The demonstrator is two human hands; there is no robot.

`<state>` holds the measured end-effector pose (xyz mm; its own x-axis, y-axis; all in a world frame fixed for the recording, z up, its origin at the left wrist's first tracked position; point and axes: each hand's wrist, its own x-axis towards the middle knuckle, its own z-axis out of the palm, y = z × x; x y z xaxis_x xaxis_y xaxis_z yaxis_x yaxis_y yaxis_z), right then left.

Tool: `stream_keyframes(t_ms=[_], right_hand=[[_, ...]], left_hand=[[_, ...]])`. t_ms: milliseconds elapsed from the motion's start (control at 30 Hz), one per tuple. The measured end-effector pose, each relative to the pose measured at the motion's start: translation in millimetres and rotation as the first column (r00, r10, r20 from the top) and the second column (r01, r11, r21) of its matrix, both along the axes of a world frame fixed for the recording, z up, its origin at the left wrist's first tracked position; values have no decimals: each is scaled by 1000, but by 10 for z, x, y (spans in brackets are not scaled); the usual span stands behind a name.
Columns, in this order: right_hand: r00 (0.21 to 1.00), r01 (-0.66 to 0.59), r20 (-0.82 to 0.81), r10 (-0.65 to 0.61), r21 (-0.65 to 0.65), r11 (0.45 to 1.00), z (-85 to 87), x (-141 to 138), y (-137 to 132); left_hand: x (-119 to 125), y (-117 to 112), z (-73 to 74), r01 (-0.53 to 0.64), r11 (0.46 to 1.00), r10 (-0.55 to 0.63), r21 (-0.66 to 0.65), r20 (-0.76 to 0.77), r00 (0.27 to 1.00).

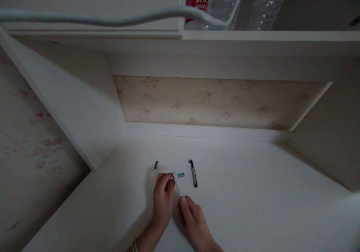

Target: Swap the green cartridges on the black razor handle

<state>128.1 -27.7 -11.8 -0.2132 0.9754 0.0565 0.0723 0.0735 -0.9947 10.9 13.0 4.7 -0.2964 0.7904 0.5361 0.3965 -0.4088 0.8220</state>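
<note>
The right hand (194,215) pinched the slim white handle (178,184) low; the left hand (164,196) curled beside its top, grip unclear.

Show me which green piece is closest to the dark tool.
The right-hand green piece, showing beside the white stick; the other green piece lies farther left.

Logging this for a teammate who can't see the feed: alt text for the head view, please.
The right hand holds a thin white strip over a white desk, the left hand at its upper end. Nearby are two small green pieces and a slim dark handle. Plastic bottles stand overhead.
</note>
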Motion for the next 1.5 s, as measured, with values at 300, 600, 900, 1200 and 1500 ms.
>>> stream_keyframes(t_ms=[300, 600, 900, 1200, 1500], right_hand=[[1000, -18, 8, 18, -22, 1000, 27, 8, -2], [999, -26, 19, 26, -20, 999, 22, 10, -5], [987, 129, -89, -131, -32, 991, 51, 31, 52], [991, 73, -112, -77, -33, 997, 44, 26, 32], [997, -19, -77, 16, -32, 999, 7, -4, -4]], left_hand=[[19, -13, 39, -2, 1000, 2, -12, 16, 1000], [15, -11, 10, 6, 1000, -6, -16, 11, 1000], [16, -24, 49, 10, 1000, -10, 18, 17, 1000], [5, -13, 16, 9, 1000, -9, 12, 23, 1000], [9, -7, 2, 10, 1000, -10, 0, 18, 1000]])
